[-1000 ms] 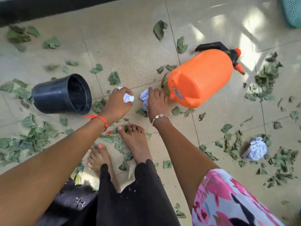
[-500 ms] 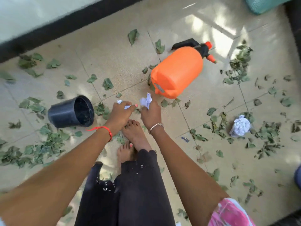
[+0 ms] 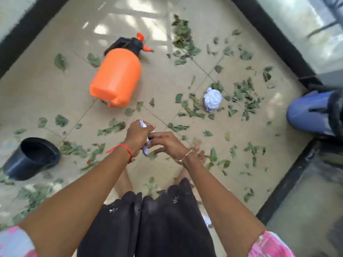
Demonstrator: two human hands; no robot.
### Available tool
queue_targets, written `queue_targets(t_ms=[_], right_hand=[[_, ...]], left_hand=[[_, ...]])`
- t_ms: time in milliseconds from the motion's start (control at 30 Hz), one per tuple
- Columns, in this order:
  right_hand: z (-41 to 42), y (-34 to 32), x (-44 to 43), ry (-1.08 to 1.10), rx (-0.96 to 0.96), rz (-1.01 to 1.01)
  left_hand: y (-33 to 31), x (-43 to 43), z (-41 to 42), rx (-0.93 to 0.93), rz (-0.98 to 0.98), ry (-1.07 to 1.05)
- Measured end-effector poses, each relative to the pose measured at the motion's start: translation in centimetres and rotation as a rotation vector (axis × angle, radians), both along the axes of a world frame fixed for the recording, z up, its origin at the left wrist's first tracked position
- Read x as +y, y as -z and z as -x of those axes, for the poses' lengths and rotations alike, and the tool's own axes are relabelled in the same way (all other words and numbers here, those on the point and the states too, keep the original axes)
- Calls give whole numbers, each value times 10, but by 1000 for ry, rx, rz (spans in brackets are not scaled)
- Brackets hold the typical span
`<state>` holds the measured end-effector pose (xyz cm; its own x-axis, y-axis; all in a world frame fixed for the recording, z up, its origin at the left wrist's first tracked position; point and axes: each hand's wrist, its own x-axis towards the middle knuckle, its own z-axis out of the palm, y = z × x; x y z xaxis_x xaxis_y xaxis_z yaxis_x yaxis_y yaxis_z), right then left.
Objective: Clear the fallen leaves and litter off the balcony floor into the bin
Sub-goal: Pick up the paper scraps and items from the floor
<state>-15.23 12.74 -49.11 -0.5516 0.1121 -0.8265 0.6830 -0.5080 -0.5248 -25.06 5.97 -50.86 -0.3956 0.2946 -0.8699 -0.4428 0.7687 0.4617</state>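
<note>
sprayer (image 3: 117,76) orange | pot (image 3: 20,164) black | leaves (image 3: 241,94) green | paper (image 3: 213,99) white | sleeve (image 3: 271,245) pink-patterned

You stand on a beige speckled tile floor (image 3: 55,93), its thin grout lines running diagonally under your grip and past it.

- Ahead of the grip: bright sun patches (image 3: 141,21) on the tiles, barred with shadow.
- Far left of the grip: a black skirting strip (image 3: 27,32) below a pale wall (image 3: 11,8).
- Far right: a second black strip (image 3: 274,38) below a glossy pane (image 3: 306,25) with blurred reflections.
- Right of the grip and nearer you: a black threshold (image 3: 289,180), with a greyer surface (image 3: 311,219) beyond it.
</note>
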Motion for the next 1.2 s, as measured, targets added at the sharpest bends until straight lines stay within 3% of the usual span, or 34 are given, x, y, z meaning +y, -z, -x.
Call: queue_targets(t_ms=[67, 167, 233, 333, 400, 567, 667, 800, 1000, 1200], right_hand=[[-20, 19, 29, 155, -102, -6], [-52, 66, 74, 364, -329, -372], [-67, 95, 103, 328, -443, -593], [-76, 132, 153, 201, -441, -813], [-72, 154, 180, 186, -429, -883], [-65, 193, 214, -164, -735, -945], [-67, 201, 221, -62, -716, -1010], [-81, 186, 216, 234, -648, -1135], [-94, 125, 153, 718, -368, -933], [-110, 47, 57, 623, -205, -683]], left_hand=[[10, 19, -11, 83, 4, 57], [30, 49, -31, 166, -46, 96], [45, 62, -40, 212, -71, 119], [74, 82, -47, 239, -119, 131], [98, 85, -46, 263, -113, 119], [136, 82, -37, 209, -97, 92], [142, 78, -35, 232, -28, 125], [134, 73, -39, 226, -69, 143], [92, 87, -71, 76, -88, 123], [36, 117, -123, -205, -130, 31]])
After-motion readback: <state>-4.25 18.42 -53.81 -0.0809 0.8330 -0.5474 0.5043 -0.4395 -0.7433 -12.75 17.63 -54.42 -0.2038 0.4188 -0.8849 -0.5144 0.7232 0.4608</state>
